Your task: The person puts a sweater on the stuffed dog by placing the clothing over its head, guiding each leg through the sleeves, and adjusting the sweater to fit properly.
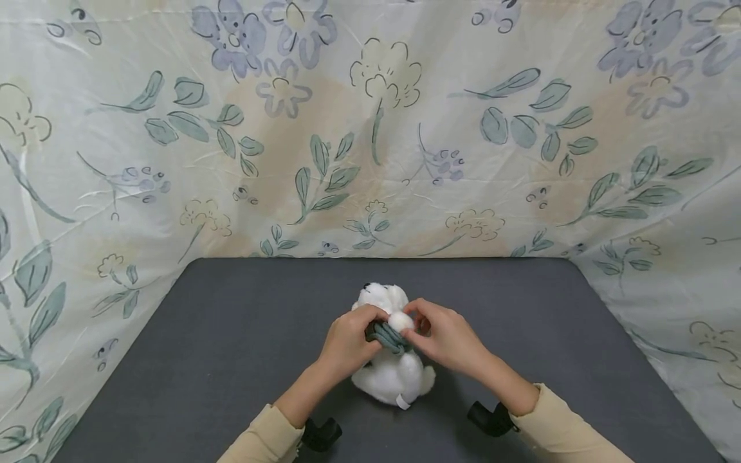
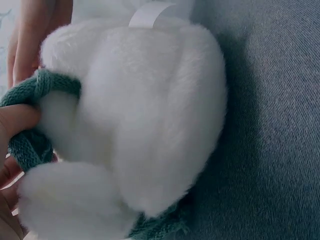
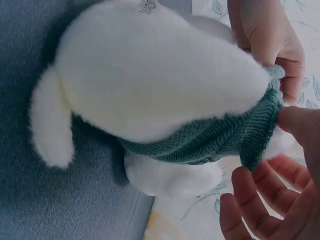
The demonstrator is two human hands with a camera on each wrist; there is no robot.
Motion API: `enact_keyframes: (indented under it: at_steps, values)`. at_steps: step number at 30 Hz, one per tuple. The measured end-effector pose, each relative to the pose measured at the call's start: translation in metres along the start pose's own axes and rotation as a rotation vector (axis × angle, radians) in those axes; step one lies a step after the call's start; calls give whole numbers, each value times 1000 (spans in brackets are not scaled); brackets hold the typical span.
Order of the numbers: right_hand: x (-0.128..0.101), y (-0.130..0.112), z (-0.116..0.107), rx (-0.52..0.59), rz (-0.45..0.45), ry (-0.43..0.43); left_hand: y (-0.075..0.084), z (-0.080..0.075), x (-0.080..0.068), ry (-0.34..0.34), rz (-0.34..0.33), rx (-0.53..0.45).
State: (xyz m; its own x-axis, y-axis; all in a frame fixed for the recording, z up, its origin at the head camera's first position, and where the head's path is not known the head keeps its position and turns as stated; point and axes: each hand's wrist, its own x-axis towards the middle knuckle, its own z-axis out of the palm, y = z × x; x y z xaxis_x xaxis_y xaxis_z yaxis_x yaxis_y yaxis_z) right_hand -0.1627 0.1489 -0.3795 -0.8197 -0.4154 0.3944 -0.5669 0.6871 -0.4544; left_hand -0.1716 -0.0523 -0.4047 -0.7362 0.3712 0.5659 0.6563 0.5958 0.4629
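Observation:
A white plush animal lies on the table, its head at the far end and a small white tag at the near end. Around its upper body is bunched a green knitted garment. My left hand grips the garment from the left, and the left wrist view has its thumb hooked over a knitted edge beside a white limb. From the right, my right hand pinches the rolled edge between thumb and fingertips. The knit runs across the toy's body in the right wrist view.
The dark grey table spreads around the toy on all sides. Behind and beside it hangs a floral cloth. Black wrist mounts sit under both forearms, close to the beige sleeves.

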Motion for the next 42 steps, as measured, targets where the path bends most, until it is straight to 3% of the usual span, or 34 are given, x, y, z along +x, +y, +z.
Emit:
enact_keyframes:
  at_steps: [11, 17, 22, 25, 29, 38, 42]
  values:
    - [0, -1, 2, -42, -14, -57, 5, 4, -2, 7, 33, -5]
    - [0, -1, 1, -76, -22, -15, 6, -1, -2, -124, 3, -37]
    - [2, 0, -2, -94, -17, -36, 9, -7, 0, -232, -73, -63]
    - [3, 0, -3, -92, -21, -57, 11, -6, 2, -213, -116, -69]
    - [5, -1, -4, -87, -32, -73, 11, -2, 4, -168, -123, -54]
    - [6, 1, -6, -32, 9, -97, 10, 9, 10, -211, -111, -93]
    - [7, 2, -4, -22, 12, -92, 10, 10, 11, -230, -90, -32]
